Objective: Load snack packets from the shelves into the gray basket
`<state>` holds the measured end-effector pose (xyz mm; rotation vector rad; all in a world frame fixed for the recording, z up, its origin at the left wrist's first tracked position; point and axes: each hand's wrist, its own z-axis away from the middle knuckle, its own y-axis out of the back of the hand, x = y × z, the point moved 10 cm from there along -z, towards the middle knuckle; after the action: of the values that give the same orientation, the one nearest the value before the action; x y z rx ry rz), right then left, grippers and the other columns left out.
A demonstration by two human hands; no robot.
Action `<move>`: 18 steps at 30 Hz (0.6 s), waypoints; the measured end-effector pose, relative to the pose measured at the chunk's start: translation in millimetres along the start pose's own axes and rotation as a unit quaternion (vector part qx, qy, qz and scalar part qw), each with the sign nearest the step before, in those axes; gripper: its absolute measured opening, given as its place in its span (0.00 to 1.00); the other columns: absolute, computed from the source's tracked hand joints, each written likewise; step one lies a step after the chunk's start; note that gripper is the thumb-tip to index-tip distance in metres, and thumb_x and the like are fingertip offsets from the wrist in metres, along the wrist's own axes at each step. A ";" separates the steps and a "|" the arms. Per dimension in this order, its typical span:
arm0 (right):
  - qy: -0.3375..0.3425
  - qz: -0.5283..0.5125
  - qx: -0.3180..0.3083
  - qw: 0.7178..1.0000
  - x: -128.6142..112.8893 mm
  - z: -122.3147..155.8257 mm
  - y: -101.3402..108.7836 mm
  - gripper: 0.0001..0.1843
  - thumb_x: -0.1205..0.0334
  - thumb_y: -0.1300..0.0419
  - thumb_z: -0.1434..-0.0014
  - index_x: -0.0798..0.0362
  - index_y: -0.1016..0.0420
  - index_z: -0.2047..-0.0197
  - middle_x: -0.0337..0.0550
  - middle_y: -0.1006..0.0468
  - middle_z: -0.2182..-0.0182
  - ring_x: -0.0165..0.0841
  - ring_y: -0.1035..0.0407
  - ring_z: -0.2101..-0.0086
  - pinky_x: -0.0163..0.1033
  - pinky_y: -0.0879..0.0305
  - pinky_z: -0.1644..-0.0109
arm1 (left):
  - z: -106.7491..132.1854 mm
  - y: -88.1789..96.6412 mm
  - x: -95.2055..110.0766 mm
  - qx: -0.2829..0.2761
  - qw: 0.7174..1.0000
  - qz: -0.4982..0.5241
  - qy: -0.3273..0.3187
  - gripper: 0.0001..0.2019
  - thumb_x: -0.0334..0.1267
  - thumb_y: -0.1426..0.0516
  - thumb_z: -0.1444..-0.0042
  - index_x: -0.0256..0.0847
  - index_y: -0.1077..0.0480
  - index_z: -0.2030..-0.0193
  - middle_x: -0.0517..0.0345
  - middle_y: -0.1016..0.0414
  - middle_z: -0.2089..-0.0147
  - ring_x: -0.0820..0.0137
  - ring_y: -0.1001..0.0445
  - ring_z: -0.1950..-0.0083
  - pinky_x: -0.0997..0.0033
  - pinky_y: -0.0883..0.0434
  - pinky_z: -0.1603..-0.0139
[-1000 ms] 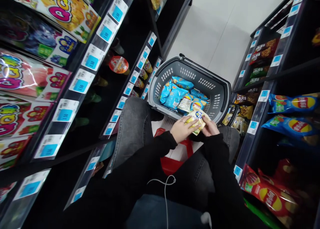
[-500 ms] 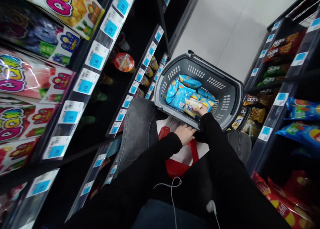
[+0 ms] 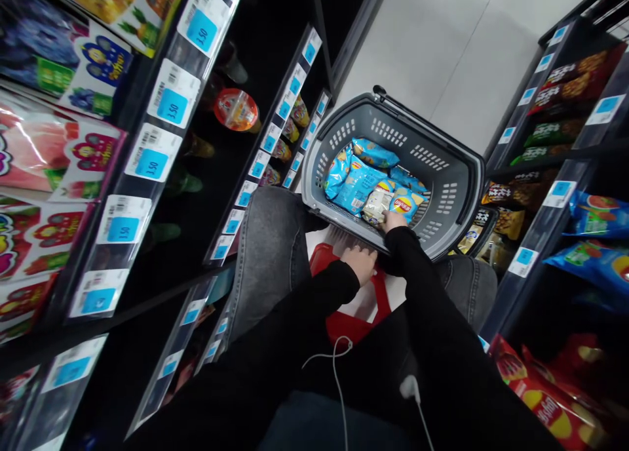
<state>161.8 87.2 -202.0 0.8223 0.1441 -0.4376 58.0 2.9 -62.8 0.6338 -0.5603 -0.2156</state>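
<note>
Inside the grey shopping basket [image 3: 339,216], my right hand [image 3: 394,221] has its fingers closed on the lower edge of a pale snack bag [image 3: 377,202]. Several blue chip bags [image 3: 361,183] lie around it at the basket's bottom, one of them a blue bag with a yellow round logo [image 3: 403,204] just right of the pale one. My left hand [image 3: 360,264] is just outside the near rim, above a red and white thing [image 3: 354,320] between my knees. Its fingers are stretched forward and slightly apart, holding nothing.
Shelves with blue price tags [image 3: 173,102] and fruit snack packets [image 3: 63,146] rise close on the left. On the right, shelves hold blue bags [image 3: 592,261] and red chip bags [image 3: 545,398]. Grey floor [image 3: 442,44] stretches beyond the basket. A white cable [image 3: 339,379] hangs in front of me.
My right hand has moved slightly left and down in the basket, and the pale bag now sits more upright. My left hand has drawn back a little from the rim. The view has shifted slightly.
</note>
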 end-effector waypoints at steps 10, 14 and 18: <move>0.015 0.095 -0.050 0.994 -12.4 -5.6 -18.1 0.19 0.61 0.41 0.46 0.57 0.29 0.51 0.57 0.26 0.56 0.39 0.32 0.55 0.37 0.38 0.52 | 1.3 -1.2 -3.3 -0.019 1.000 0.009 0.018 0.26 0.43 0.47 0.45 0.34 0.40 0.41 0.37 0.31 0.47 0.48 0.35 0.46 0.48 0.37 0.50; 0.005 0.112 -0.060 0.992 -10.5 -4.4 -19.7 0.18 0.58 0.43 0.44 0.58 0.31 0.51 0.59 0.26 0.57 0.41 0.31 0.56 0.40 0.38 0.53 | 0.0 -5.1 -4.8 -0.033 0.999 0.001 0.025 0.27 0.45 0.48 0.44 0.36 0.42 0.39 0.38 0.33 0.45 0.49 0.35 0.45 0.50 0.37 0.49; -0.018 0.103 -0.063 0.993 -2.2 -4.2 -22.2 0.22 0.55 0.45 0.43 0.59 0.35 0.48 0.59 0.27 0.55 0.39 0.31 0.57 0.38 0.36 0.56 | -2.2 -9.1 -5.7 -0.034 0.999 -0.007 0.026 0.27 0.45 0.48 0.44 0.36 0.42 0.39 0.40 0.32 0.46 0.50 0.35 0.45 0.51 0.37 0.49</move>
<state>150.5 77.7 -219.2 0.6967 0.0519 -0.2465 54.2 -1.2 -72.3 0.5767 -0.4973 -0.2291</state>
